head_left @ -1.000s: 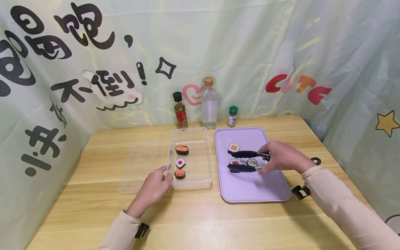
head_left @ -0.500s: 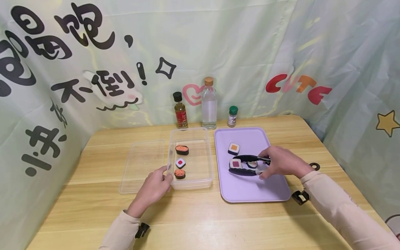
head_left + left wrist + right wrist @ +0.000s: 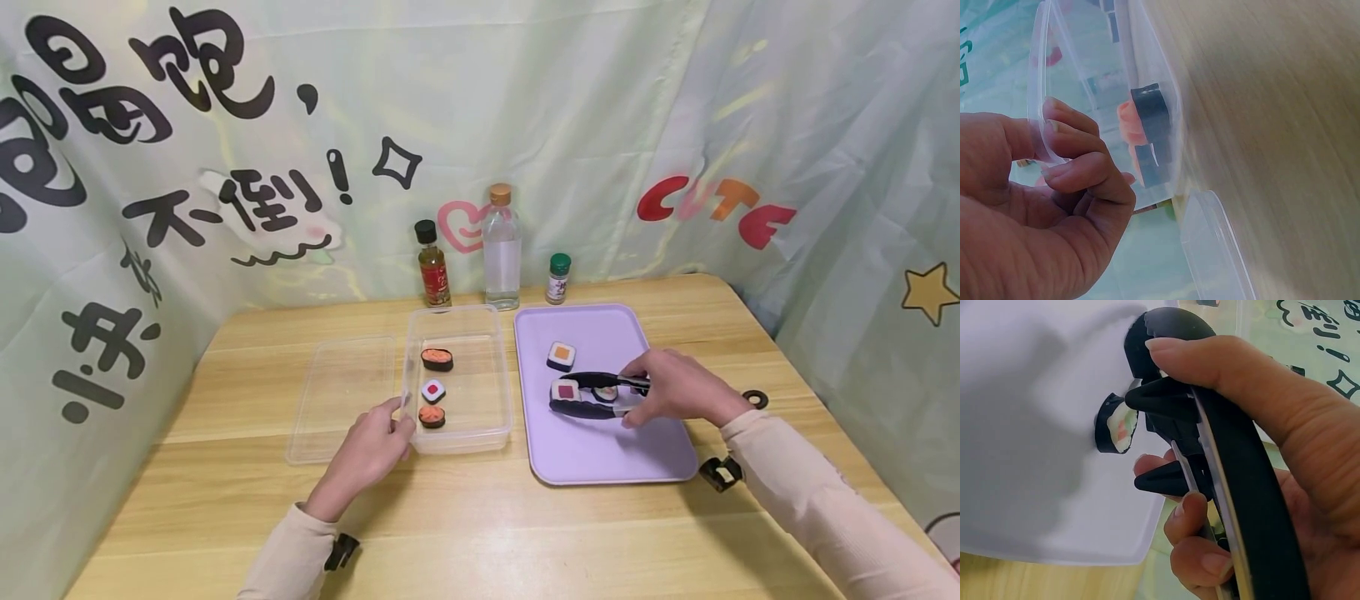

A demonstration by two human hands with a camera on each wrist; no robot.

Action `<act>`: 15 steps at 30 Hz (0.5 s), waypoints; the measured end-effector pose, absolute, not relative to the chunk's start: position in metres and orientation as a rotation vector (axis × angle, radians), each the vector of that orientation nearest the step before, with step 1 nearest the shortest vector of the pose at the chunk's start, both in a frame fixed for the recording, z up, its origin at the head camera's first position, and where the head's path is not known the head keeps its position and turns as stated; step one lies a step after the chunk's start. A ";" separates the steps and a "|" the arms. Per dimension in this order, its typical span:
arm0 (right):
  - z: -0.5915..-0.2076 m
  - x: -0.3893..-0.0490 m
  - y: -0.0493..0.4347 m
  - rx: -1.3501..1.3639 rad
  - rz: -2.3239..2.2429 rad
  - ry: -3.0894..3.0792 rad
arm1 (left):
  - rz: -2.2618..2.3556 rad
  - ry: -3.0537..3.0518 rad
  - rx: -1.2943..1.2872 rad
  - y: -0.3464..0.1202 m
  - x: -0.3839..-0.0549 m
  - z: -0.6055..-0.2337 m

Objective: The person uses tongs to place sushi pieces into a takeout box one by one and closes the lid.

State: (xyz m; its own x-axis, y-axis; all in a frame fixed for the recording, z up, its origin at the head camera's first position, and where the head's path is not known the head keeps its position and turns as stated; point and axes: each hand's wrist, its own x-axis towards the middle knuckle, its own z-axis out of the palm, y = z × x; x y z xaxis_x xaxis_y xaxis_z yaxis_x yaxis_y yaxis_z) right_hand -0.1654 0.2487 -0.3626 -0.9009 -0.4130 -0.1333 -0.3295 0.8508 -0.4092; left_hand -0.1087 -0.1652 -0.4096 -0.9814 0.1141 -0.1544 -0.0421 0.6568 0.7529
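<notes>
My right hand (image 3: 678,387) grips black-and-metal tongs (image 3: 588,411) over the lilac tray (image 3: 600,454). The tongs' black tips lie on either side of a square sushi roll (image 3: 566,391) with a dark red centre; whether they squeeze it I cannot tell. Between the tong arms, nearer the hand, sits a round sushi roll (image 3: 1117,425), apart from the tips. An orange-centred sushi roll (image 3: 561,356) lies farther back on the tray. My left hand (image 3: 372,450) pinches the left rim of a clear plastic container (image 3: 1038,69). Inside it are two orange-topped sushi (image 3: 437,359) and a small red-centred roll (image 3: 432,391).
A clear lid (image 3: 341,400) lies flat on the wooden table (image 3: 480,533), left of the container. Along the back stand a red-labelled bottle (image 3: 433,271), a tall clear bottle (image 3: 502,258) and a green-capped shaker (image 3: 558,279). A printed curtain (image 3: 585,108) hangs behind.
The tongs have come down and narrowed around the dark-red-centred roll, uncovering it and the orange-centred one. Over the last half second they hardly move. My left hand stays at the container.
</notes>
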 end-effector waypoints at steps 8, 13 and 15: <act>-0.356 -0.167 0.246 -0.560 -0.563 2.802 | 1.221 2.691 0.057 -0.165 -0.109 -0.410; -0.347 -0.168 0.245 -0.559 -0.562 2.799 | 1.219 2.692 0.060 -0.165 -0.108 -0.410; -0.343 -0.169 0.243 -0.554 -0.569 2.790 | 1.219 2.691 0.061 -0.166 -0.108 -0.410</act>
